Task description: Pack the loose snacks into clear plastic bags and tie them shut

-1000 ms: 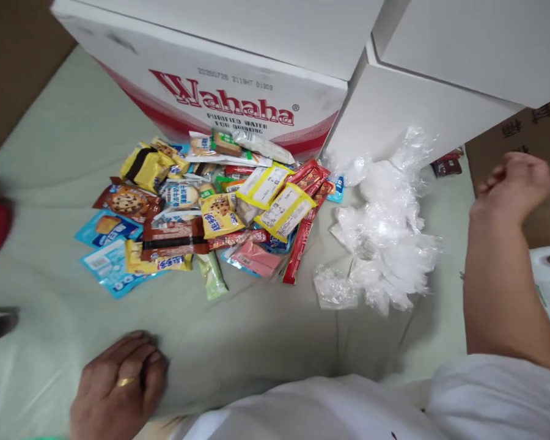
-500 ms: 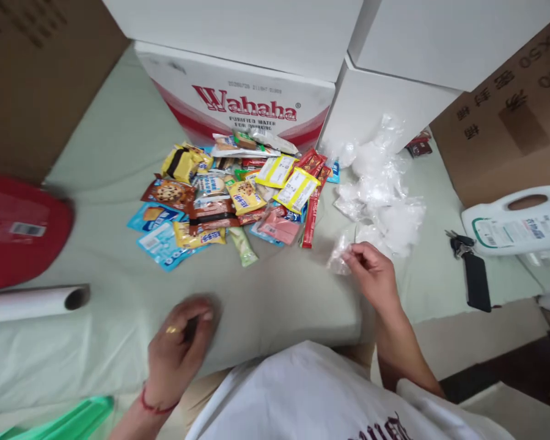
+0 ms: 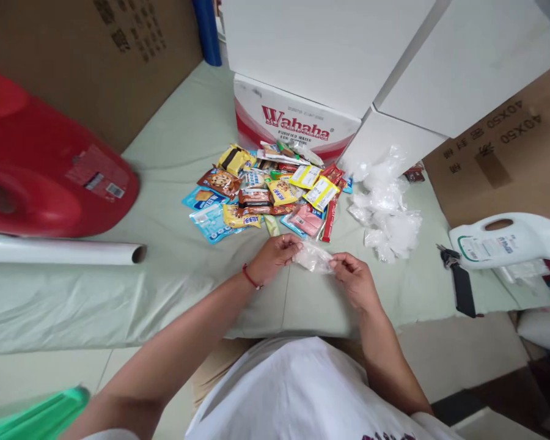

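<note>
Clear bag [image 3: 314,258] (between both hands)

Your view is evenly and softly lit — no hard shadows fall on the pale green sheet [image 3: 174,287], only faint shade under your forearms. The crumpled clear bags [image 3: 387,211] near the sheet's far right edge glare white and lose detail. Wide-angle distortion bends the white boxes [image 3: 330,55] and the red jug [image 3: 41,165] toward the corners. The green object [image 3: 36,418] at the bottom left is smeared; small print on the snack packets [image 3: 266,195] is unreadable.

Bare cloth [image 3: 174,183] left of snack pile [image 3: 266,195]; boxes [image 3: 302,73] block behind.
</note>
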The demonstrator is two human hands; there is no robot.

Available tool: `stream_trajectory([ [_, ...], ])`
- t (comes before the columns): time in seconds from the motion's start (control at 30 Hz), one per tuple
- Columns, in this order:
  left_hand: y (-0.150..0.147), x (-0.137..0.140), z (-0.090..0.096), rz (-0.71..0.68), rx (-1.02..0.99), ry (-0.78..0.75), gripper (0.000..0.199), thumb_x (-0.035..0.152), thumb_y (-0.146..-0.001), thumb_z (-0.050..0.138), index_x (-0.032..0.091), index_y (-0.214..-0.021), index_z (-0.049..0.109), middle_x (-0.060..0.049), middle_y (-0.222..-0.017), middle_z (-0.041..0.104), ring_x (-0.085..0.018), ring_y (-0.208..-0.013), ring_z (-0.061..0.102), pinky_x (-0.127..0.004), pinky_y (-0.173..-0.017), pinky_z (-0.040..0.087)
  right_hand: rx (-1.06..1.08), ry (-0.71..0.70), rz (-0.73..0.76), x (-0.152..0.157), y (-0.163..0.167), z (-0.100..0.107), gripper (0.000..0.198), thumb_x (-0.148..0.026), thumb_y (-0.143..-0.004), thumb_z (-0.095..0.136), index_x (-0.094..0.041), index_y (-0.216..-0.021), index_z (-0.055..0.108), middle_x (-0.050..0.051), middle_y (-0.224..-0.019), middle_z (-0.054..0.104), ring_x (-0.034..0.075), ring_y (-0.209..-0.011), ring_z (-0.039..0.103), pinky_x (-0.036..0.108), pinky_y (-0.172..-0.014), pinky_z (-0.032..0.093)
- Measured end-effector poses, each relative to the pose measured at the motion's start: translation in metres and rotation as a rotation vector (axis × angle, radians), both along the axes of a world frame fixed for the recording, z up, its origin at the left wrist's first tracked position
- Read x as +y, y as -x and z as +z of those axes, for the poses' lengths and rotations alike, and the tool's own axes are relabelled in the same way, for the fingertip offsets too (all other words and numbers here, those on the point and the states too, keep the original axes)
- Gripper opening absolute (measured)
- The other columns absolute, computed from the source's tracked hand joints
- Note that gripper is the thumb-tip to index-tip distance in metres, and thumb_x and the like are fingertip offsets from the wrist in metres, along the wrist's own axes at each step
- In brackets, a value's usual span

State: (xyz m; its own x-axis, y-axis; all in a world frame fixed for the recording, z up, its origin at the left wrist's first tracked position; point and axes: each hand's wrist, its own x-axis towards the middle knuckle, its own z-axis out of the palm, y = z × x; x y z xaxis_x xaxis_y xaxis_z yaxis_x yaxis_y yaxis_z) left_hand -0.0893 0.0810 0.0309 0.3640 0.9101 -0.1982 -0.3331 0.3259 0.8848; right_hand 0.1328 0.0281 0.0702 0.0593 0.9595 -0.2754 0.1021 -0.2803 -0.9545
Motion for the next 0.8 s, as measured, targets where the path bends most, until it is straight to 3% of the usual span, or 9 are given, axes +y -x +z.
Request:
stream_trajectory([
  [0.1,0.008,-0.004,0.005,0.018,0.038,-0.15,0.041,0.053,-0.071,0.088,0.017,-0.073,0.069,0.0,-0.073,0.058,-0.012,-0.069,0.049,-0.022,-0.063,0.04,-0.092,-0.137,0.038,-0.004,-0.013,0.006,0.029,-0.05,-0.081,0.082,-0.022,-0.083,0.074,0.0,-0.079,0.06,0.014,-0.073,0.051,0.025,-0.067,0.041],
  [0.2,0.006,-0.007,0.008,0.013,-0.103,-0.101,0.048,0.055,-0.066,0.092,0.017,-0.069,0.063,-0.002,-0.086,0.061,-0.014,-0.082,0.057,-0.024,-0.072,0.047,-0.063,-0.203,0.037,-0.008,-0.01,0.008,0.033,-0.053,-0.082,0.08,-0.022,-0.08,0.069,0.004,-0.099,0.065,0.017,-0.086,0.057,0.027,-0.075,0.047],
  [0.3,0.001,-0.007,0.005,-0.023,-0.183,0.029,0.058,0.066,-0.065,0.089,0.019,-0.076,0.056,0.002,-0.074,0.056,-0.011,-0.065,0.053,-0.023,-0.059,0.045,0.034,-0.092,0.039,-0.012,-0.005,0.007,0.038,-0.058,-0.083,0.078,-0.023,-0.081,0.065,0.002,-0.083,0.066,0.014,-0.065,0.053,0.027,-0.06,0.044],
  [0.4,-0.003,-0.004,0.002,0.02,-0.14,0.052,0.062,0.073,-0.07,0.082,0.022,-0.072,0.048,0.007,-0.06,0.042,-0.007,-0.047,0.037,-0.021,-0.044,0.03,-0.002,-0.032,0.067,-0.013,-0.007,0.006,0.041,-0.06,-0.081,0.08,-0.023,-0.078,0.063,-0.001,-0.069,0.061,0.013,-0.055,0.048,0.026,-0.054,0.04],
  [0.5,-0.007,-0.003,0.0,0.06,-0.098,0.056,0.064,0.077,-0.072,0.078,0.023,-0.067,0.044,0.008,-0.055,0.036,-0.007,-0.044,0.029,-0.023,-0.041,0.022,-0.065,-0.072,0.054,-0.006,-0.007,0.006,0.04,-0.062,-0.083,0.078,-0.023,-0.082,0.066,-0.001,-0.07,0.059,0.014,-0.06,0.049,0.027,-0.057,0.042],
  [0.63,-0.01,-0.005,-0.001,0.079,-0.052,0.046,0.068,0.082,-0.071,0.075,0.022,-0.061,0.044,0.006,-0.054,0.035,-0.009,-0.048,0.03,-0.026,-0.045,0.024,-0.019,-0.108,0.152,0.012,0.019,0.005,0.043,-0.057,-0.081,0.082,-0.027,-0.111,0.072,0.0,-0.087,0.066,0.013,-0.061,0.046,0.026,-0.056,0.039],
  [0.73,-0.006,-0.004,-0.003,0.089,-0.03,0.034,0.07,0.087,-0.078,0.063,0.022,-0.058,0.044,0.004,-0.054,0.038,-0.01,-0.05,0.033,-0.027,-0.047,0.027,0.033,-0.076,0.243,0.024,0.043,0.001,0.038,-0.053,-0.074,0.087,-0.023,-0.093,0.074,-0.002,-0.072,0.059,0.011,-0.059,0.041,0.025,-0.056,0.034],
  [0.8,-0.001,-0.001,-0.003,0.099,-0.055,0.076,0.073,0.09,-0.08,0.055,0.022,-0.058,0.039,0.005,-0.052,0.034,-0.009,-0.046,0.028,-0.026,-0.044,0.022,0.053,-0.062,0.202,0.03,0.048,-0.001,0.037,-0.054,-0.073,0.087,-0.022,-0.083,0.072,-0.004,-0.062,0.051,0.01,-0.056,0.038,0.025,-0.054,0.029],
])
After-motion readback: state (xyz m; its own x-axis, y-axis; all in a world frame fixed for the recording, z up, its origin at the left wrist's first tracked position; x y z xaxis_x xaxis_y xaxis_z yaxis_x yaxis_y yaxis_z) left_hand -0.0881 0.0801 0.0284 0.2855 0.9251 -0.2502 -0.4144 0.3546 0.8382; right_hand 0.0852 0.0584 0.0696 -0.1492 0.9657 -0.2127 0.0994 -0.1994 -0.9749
